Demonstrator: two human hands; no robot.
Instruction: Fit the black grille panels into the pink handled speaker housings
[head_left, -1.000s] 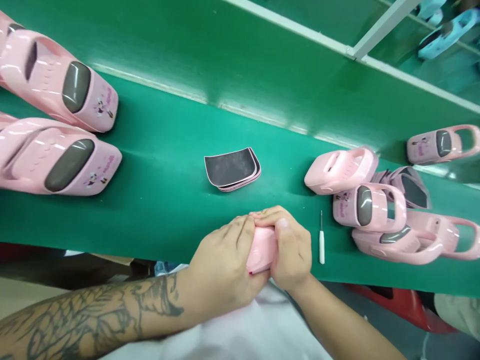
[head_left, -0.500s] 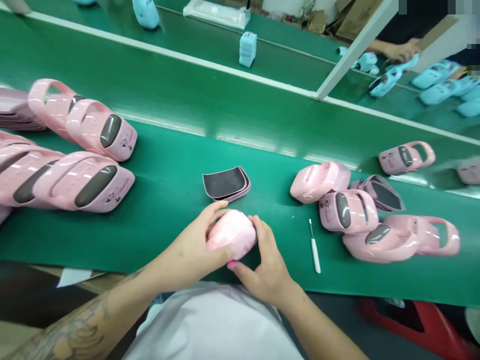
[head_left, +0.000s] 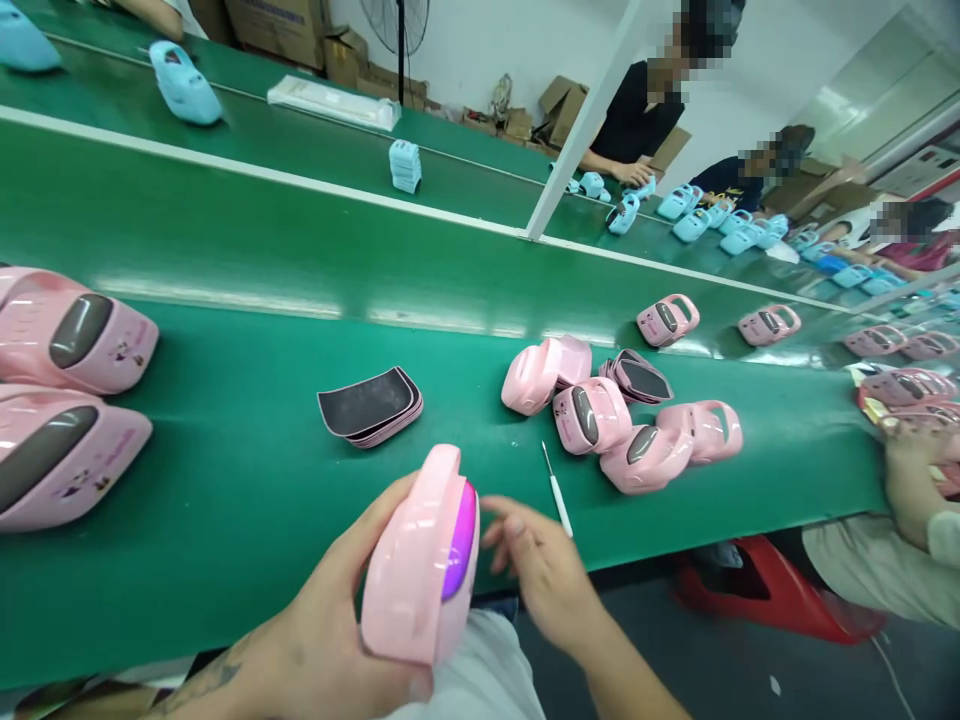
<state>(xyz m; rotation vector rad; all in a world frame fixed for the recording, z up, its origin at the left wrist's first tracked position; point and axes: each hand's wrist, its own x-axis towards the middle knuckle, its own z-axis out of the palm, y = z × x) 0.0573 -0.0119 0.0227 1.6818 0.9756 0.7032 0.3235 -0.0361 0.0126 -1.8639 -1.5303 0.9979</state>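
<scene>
A glossy pink plastic housing with a carrying handle is gripped in my left hand, raised close to the camera and tilted. The window on its side shows bright purple. Just right of it is my right hand, fingers loosely bent and apart, with nothing visible in them; whether a fingertip touches the housing I cannot tell. Beyond my hands, a small stack of curved dark panels with pink edges lies on the green table. A white-handled screwdriver rests to the right.
Several pink housings cluster at right beside more dark panels. Other pink housings stand at far left. A co-worker's hand is at the right edge. Behind the divider, people sit near blue housings.
My left hand has brought the housing nearer and turned it, so its purple window shows. My right hand has come off its side. The view has swung up and right.
</scene>
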